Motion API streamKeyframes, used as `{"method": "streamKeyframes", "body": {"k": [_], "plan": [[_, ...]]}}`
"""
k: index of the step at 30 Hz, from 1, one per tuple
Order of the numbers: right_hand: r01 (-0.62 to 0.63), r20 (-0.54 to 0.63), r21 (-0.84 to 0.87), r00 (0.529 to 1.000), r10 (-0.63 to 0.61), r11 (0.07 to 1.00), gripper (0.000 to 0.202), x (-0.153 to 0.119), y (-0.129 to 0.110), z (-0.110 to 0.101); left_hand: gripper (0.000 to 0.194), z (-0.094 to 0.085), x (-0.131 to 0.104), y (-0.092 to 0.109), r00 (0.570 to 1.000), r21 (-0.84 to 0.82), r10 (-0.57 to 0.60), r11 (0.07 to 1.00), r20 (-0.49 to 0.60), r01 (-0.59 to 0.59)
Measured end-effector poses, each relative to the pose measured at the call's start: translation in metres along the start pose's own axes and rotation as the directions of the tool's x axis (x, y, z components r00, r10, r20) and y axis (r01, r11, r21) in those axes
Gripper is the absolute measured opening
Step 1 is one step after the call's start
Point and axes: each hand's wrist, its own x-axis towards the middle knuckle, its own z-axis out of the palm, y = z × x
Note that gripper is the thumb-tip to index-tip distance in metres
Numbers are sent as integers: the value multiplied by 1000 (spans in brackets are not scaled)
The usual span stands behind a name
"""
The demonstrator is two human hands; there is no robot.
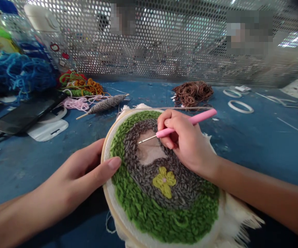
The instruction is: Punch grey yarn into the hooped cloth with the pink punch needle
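Pink handle, thin metal shaft: in the head view the needle tool is mid-scene in the R hand, grip clamped on the handle, tip over the bare cloth patch nr its left edge; can't tell if it's touching. L hand has the hoop by its left rim, grip clamped there, thumb on front, other fingers partly hidden. Grey yarn lies round the patch w/ a yellow flower on the near side; green yarn outside that. Tool's prob. light & stiff, handle maybe a bit slippery: best held low, nr the shaft; thin tip could bend if levered. Hoop's prob. light, rim stiff, cloth softer: hold the rim, not the loops, which may pull. Far on the blue desk: brown yarn right, grey spindle left.
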Motion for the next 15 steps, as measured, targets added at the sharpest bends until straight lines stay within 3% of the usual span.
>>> {"method": "streamKeyframes", "body": {"k": [4,10,12,15], "plan": [[33,43,-129,999,-27,991,21,-2,-1,1,45,-1,1,-1,1000,-2,8,1000,13,-8],[272,369,-474,925,-92,837,9,-11,-6,7,43,-4,1,-4,993,17,54,998,104,-56],[219,329,-442,942,-69,870,11,-10,-6,8,44,-5,1,-5,994,19,46,999,95,-48],[78,131,-225,990,-49,971,20,-5,-4,4,43,-6,2,-6,995,17,41,999,93,-43]]}}
